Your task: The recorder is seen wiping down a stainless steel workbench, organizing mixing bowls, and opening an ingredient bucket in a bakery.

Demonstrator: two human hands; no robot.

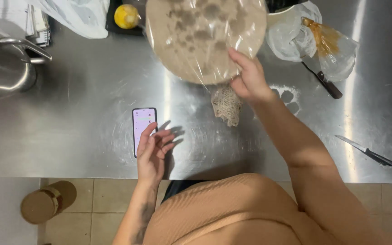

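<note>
My right hand [249,77] grips the near edge of a clear bag holding a stack of round brown flatbreads [203,36], lifted over the far middle of a steel table [82,104]. A crumpled mesh net [227,105] lies on the table just below that hand. My left hand [153,153] hovers with fingers apart beside a smartphone [143,129] with a lit screen, its fingertips touching the phone's right edge.
A steel pot [3,63] stands at the far left. A yellow fruit [126,16] sits on a dark tray at the back. Clear plastic bags [316,38], a dark-handled tool [324,81] and a knife [365,151] lie to the right. A brown jar [46,202] stands on the floor.
</note>
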